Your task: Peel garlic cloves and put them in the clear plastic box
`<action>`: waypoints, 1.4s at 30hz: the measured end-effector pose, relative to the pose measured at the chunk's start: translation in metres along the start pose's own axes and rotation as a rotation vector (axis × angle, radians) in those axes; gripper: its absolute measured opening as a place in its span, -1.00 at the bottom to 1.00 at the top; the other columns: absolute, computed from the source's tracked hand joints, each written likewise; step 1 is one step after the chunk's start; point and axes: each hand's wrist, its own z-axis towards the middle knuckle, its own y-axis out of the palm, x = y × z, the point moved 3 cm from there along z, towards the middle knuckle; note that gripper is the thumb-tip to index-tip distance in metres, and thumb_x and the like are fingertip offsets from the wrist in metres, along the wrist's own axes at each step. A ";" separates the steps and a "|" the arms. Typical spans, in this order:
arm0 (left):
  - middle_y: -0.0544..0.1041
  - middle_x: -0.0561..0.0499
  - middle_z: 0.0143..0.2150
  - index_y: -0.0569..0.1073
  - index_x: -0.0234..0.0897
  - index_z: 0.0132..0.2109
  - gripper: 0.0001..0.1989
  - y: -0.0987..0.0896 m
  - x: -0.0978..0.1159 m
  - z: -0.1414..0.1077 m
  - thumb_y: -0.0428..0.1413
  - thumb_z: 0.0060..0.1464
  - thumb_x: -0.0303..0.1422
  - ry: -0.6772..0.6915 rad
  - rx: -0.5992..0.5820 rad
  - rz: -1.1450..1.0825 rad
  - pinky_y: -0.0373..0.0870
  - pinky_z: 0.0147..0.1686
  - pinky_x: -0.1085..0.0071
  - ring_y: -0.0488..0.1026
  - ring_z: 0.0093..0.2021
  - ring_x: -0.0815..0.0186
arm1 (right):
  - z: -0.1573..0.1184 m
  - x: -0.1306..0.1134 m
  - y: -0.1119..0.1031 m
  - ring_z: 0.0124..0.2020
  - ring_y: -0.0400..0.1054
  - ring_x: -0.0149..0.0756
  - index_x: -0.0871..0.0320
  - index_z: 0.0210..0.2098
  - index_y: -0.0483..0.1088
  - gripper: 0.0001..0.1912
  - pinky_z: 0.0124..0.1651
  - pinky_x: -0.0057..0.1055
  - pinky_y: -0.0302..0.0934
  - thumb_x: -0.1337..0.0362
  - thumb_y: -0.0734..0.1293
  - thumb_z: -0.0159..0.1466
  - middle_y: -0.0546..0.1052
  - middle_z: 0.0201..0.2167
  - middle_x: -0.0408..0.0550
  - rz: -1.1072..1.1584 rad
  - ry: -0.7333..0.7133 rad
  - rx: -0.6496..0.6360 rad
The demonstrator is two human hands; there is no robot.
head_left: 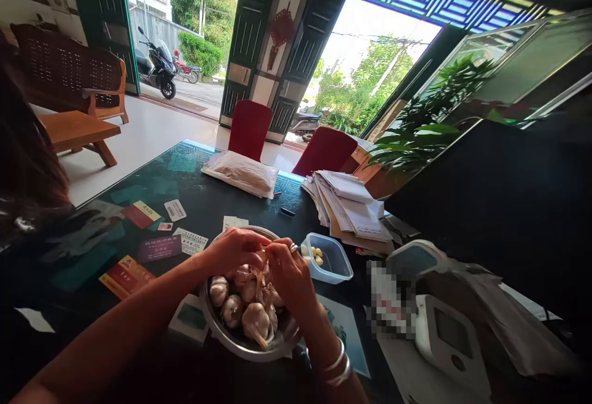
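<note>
A metal bowl (246,353) on the dark table holds several whole garlic bulbs (256,321) and loose papery skins. Over its far part, my left hand (235,251) and my right hand (289,273) meet with fingers bent together. Both hands are closed at the fingertips around something small that I cannot make out. A ring is on my right hand, and bangles circle that wrist. Just right of the bowl stands a clear plastic container (335,261) with several peeled cloves (317,255) at its left side.
Cards (160,247) lie flat at the left. A wrapped package (240,173) and a stack of papers (354,206) are at the far side. At the right stand a white device (451,342) and a dark screen (499,200). A person's hair (28,145) shows far left.
</note>
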 end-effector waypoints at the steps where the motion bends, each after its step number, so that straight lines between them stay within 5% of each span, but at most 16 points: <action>1: 0.48 0.10 -0.48 0.51 -0.25 -0.08 -0.66 0.001 0.000 0.000 0.18 -0.09 -0.42 -0.009 0.004 -0.007 0.25 -0.46 0.56 0.34 -0.48 0.42 | 0.000 -0.001 0.000 -0.39 0.34 -0.35 0.12 -0.36 0.28 -0.82 -0.32 -0.41 0.26 0.37 0.10 0.32 0.41 -0.38 -0.06 0.015 -0.004 -0.010; 12: 0.50 0.08 -0.33 0.43 -0.19 0.01 -0.52 0.002 0.001 -0.002 0.21 -0.14 -0.47 -0.042 -0.008 -0.170 0.35 -0.37 0.53 0.45 -0.43 0.42 | 0.002 0.002 0.000 -0.40 0.35 -0.31 0.10 -0.39 0.24 -0.83 -0.34 -0.40 0.22 0.36 0.10 0.31 0.46 -0.43 -0.09 0.063 0.085 0.034; 25: 0.54 0.00 -0.38 0.52 -0.33 -0.13 -0.68 0.007 -0.013 -0.001 0.21 -0.13 -0.49 -0.065 -0.007 -0.315 0.40 -0.37 0.48 0.46 -0.41 0.35 | 0.002 0.010 -0.012 -0.42 0.35 -0.34 0.15 -0.36 0.28 -0.82 -0.33 -0.46 0.16 0.31 0.10 0.32 0.45 -0.47 -0.11 0.001 0.253 0.098; 28: 0.52 -0.01 -0.41 0.51 -0.37 -0.15 -0.73 0.003 -0.014 -0.001 0.18 -0.08 -0.48 -0.067 0.045 -0.361 0.41 -0.34 0.47 0.45 -0.39 0.34 | 0.002 0.015 -0.015 -0.38 0.36 -0.33 0.16 -0.35 0.34 -0.79 -0.30 -0.46 0.13 0.35 0.11 0.32 0.47 -0.42 -0.08 -0.127 0.276 -0.026; 33: 0.50 -0.01 -0.35 0.48 -0.37 -0.10 -0.70 0.001 -0.016 0.000 0.16 -0.06 -0.48 -0.095 0.079 -0.405 0.42 -0.32 0.47 0.45 -0.35 0.35 | -0.004 0.026 -0.002 -0.32 0.39 -0.29 0.12 -0.31 0.42 -0.76 -0.35 -0.46 0.09 0.47 0.14 0.25 0.49 -0.35 -0.04 -0.397 0.290 -0.505; 35: 0.50 -0.02 -0.31 0.47 -0.36 -0.10 -0.69 0.001 -0.016 0.000 0.16 -0.06 -0.48 -0.097 0.080 -0.413 0.42 -0.30 0.46 0.46 -0.32 0.34 | -0.007 0.027 0.003 -0.32 0.40 -0.28 0.11 -0.29 0.42 -0.76 -0.37 -0.46 0.09 0.46 0.16 0.24 0.51 -0.34 -0.04 -0.428 0.264 -0.607; 42: 0.49 -0.01 -0.33 0.43 -0.37 -0.03 -0.62 0.002 -0.017 0.000 0.18 -0.08 -0.49 -0.097 0.037 -0.478 0.42 -0.28 0.44 0.45 -0.32 0.35 | -0.003 0.018 0.001 -0.33 0.42 -0.29 0.10 -0.22 0.43 -0.77 -0.36 -0.47 0.15 0.42 0.16 0.28 0.52 -0.32 -0.05 -0.348 0.249 -0.464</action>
